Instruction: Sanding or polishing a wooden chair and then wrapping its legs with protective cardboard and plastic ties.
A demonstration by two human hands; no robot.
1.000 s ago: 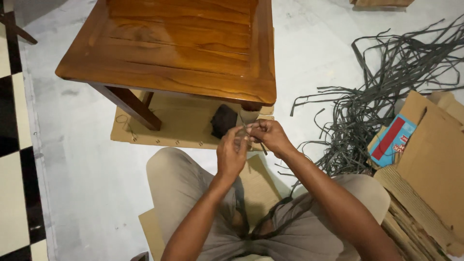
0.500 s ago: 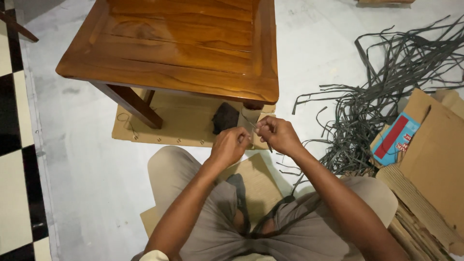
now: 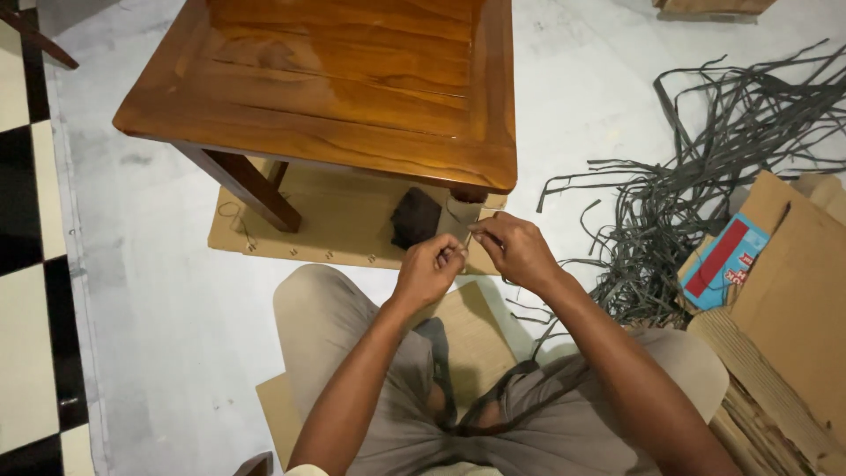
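A person sits cross-legged on the pale floor, both hands raised in front of a wooden table leg; the left hand is curled nearly closed, its fingertips pinched on a thin dark strap, and the right hand is likewise closed in a pinch on the same strap just beside it, the two hands almost touching. The strap lies between the pinches, close before the foot of the leg, which appears wrapped in pale material; whether it already runs round the leg cannot be told. A second length of dark strap trails across the person's lap.

Judged from this, the work in hand is tightening or knotting the strap at the leg; it would go best with the pinches kept close together, the strap held flat rather than twisted, and an even pull from both sides so that nothing slips.

The table, glossy and brown, stands on a flat sheet of cardboard, with a dark bundle just beside the leg; a tangle of grey straps sprawls on the floor to the right, near opened cardboard boxes and a blue-and-red packet.
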